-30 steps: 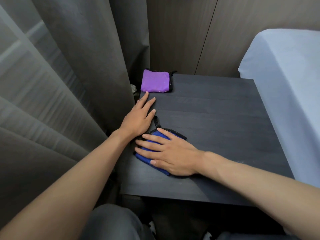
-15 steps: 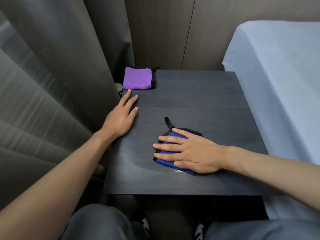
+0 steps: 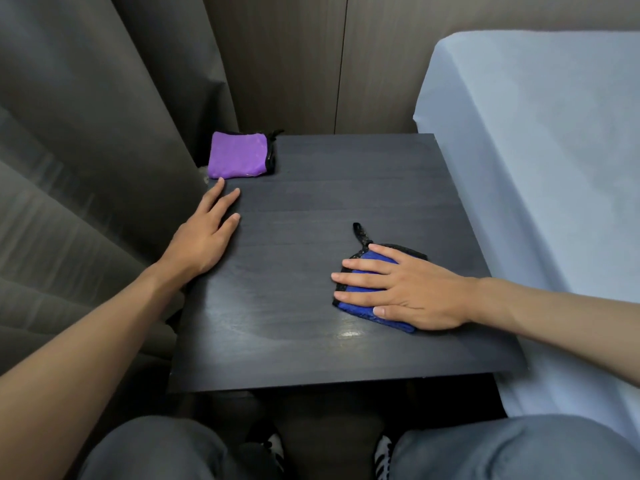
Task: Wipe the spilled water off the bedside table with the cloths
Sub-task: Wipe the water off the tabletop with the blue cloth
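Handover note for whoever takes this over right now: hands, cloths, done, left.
Right hand: flat, fingers spread, pressing the blue cloth onto the bedside table, right of centre near the front.
Left hand: flat and empty on the table's left edge, fingertips just short of the purple cloth.
Purple cloth: folded, unused, at the back left corner.
Done: the front left of the top shows a dull damp sheen, probably wiped.
Left: a shiny wet patch sits just in front of the blue cloth; wipe it, then probably dry off with the purple cloth.
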Demonstrator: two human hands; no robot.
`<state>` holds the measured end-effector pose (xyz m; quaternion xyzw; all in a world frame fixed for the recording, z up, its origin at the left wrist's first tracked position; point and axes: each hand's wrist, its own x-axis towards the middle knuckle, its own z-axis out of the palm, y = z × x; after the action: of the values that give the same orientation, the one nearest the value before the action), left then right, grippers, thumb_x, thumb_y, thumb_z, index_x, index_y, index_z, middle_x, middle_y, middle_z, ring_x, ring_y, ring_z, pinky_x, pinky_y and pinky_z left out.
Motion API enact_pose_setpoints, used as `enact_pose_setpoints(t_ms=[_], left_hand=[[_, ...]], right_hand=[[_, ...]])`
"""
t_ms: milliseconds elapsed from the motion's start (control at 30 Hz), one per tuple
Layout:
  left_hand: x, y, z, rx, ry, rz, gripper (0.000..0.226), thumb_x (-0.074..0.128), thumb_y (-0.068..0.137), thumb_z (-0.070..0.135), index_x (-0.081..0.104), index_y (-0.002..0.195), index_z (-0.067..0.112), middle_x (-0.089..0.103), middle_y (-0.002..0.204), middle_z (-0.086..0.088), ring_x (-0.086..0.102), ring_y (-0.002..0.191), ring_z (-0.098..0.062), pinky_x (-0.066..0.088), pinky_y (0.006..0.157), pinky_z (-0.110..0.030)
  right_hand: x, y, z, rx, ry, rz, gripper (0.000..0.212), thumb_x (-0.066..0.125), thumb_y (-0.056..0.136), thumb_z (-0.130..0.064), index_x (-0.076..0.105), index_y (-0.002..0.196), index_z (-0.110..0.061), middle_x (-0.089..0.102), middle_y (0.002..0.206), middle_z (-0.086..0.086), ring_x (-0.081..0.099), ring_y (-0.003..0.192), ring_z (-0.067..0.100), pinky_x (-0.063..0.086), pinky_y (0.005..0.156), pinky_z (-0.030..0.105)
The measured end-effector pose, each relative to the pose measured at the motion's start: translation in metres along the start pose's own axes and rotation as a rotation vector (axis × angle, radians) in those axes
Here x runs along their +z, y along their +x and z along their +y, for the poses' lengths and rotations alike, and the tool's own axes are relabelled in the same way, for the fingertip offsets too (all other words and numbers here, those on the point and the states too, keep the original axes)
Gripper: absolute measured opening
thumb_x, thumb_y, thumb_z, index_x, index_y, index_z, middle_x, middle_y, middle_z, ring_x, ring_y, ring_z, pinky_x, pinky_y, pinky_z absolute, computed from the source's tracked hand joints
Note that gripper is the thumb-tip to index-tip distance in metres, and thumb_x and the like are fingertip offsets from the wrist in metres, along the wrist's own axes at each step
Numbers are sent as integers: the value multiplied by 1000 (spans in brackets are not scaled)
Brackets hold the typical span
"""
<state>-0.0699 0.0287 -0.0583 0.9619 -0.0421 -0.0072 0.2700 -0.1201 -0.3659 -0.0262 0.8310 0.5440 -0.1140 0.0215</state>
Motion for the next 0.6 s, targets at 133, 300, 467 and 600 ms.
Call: enact_pose_setpoints(t_ms=[133,300,467,600], left_hand=[[0,1,0,-5,16,2,51,39,105,43,31,155,35,8,167,16,18,151,-15,31,114,-46],[1,-2,9,-6,130,5,51,36,106,41,30,156,30,11,168,6,25,148,-32,30,116,-49],[2,-7,17,-9,266,44,52,32,107,39,29,157,27,17,168,-2,12,153,-30,27,119,-49],[-1,-8,21,5,338,56,52,33,107,37,32,156,22,20,167,-6,14,153,-27,36,110,-53]], right_hand=[[2,-14,5,84,40,-3,53,20,111,-38,3,160,-41,-2,169,-19,-7,155,9,-2,123,48],[6,-39,11,208,1,6,53,15,109,-38,2,160,-41,-3,169,-18,-5,156,10,-3,123,49],[11,-58,12,368,-19,-1,54,5,107,-38,0,160,-40,-1,169,-16,-5,156,10,-3,124,50],[13,-67,7,523,-8,0,55,2,105,-37,1,160,-37,3,169,-13,-2,156,11,3,124,52]])
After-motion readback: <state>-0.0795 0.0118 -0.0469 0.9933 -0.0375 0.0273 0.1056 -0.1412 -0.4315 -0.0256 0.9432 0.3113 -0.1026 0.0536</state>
